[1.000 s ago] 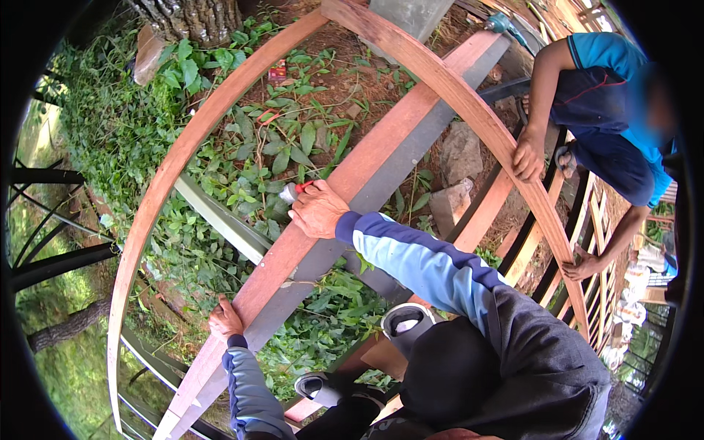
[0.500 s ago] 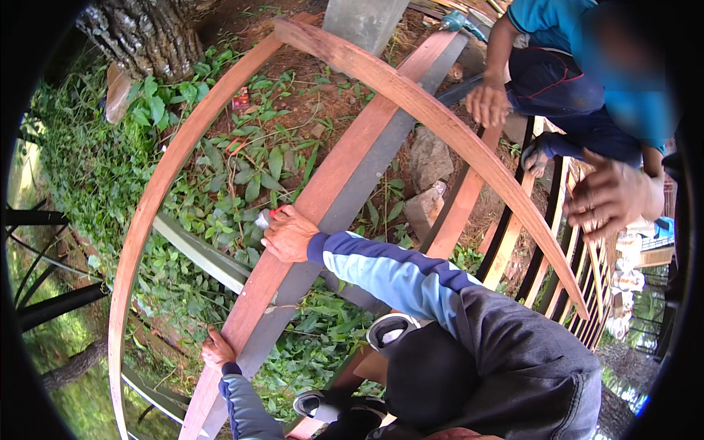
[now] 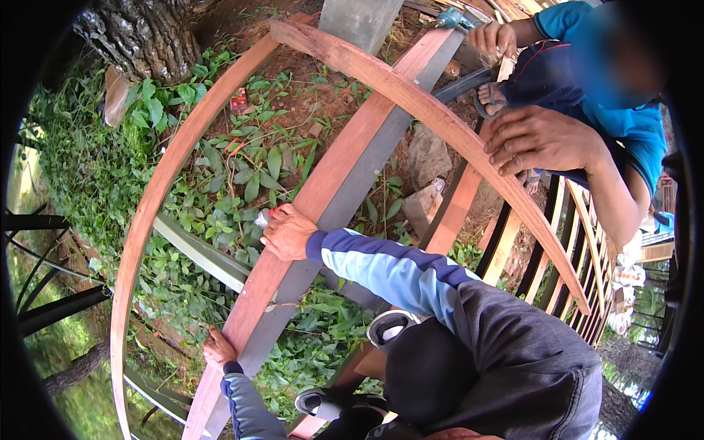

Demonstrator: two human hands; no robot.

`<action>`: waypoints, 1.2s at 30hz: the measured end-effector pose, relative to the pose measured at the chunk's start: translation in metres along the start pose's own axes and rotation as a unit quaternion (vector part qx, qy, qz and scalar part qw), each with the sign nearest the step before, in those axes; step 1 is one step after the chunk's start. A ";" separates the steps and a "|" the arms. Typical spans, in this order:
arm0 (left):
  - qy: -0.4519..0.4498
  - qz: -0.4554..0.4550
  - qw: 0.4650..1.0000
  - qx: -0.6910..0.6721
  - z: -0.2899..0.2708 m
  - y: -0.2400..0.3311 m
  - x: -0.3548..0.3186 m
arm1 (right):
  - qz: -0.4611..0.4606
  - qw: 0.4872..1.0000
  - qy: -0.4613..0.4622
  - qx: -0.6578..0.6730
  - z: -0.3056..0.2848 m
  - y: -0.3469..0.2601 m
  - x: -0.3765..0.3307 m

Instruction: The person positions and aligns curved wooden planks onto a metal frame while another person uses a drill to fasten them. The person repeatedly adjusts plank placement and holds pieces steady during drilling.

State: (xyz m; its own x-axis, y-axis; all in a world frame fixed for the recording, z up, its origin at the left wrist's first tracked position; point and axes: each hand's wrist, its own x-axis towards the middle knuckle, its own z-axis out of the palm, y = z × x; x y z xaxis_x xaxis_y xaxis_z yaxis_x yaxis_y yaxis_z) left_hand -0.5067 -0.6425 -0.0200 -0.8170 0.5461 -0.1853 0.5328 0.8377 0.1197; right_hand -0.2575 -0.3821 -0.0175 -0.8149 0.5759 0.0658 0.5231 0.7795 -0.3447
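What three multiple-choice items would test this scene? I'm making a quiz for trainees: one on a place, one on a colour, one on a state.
1. Where does the right hand rest?
A. on the straight plank
B. on the tree trunk
C. on the rock

2. What colour is the co-worker's shirt?
A. red
B. blue
C. white

3. How does the left hand stand?
A. raised in the air
B. holding a hammer
C. laid on the plank's lower edge

Answers:
1 A: the right hand lies on the plank, fingers closed on a small object.
2 B: the shirt of the person bending over the curved strip is blue.
3 C: the left hand presses the plank near its lower end, no tool in it.
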 end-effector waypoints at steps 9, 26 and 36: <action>-0.009 -0.014 1.000 0.005 0.003 -0.001 0.002 | -0.002 1.000 -0.007 -0.027 0.000 -0.001 -0.001; -0.015 -0.029 0.999 0.006 0.007 -0.007 0.003 | -0.001 1.000 -0.003 -0.024 0.002 -0.001 0.000; -0.012 -0.027 1.000 0.005 0.007 -0.008 0.003 | 0.010 1.000 0.003 -0.002 0.001 -0.003 0.000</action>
State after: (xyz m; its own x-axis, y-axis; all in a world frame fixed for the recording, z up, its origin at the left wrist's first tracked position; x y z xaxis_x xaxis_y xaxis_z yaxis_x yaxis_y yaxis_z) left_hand -0.5118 -0.6476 -0.0285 -0.8395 0.4993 -0.2144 0.4898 0.8661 0.0994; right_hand -0.2589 -0.3850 -0.0173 -0.8028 0.5927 0.0655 0.5400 0.7691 -0.3419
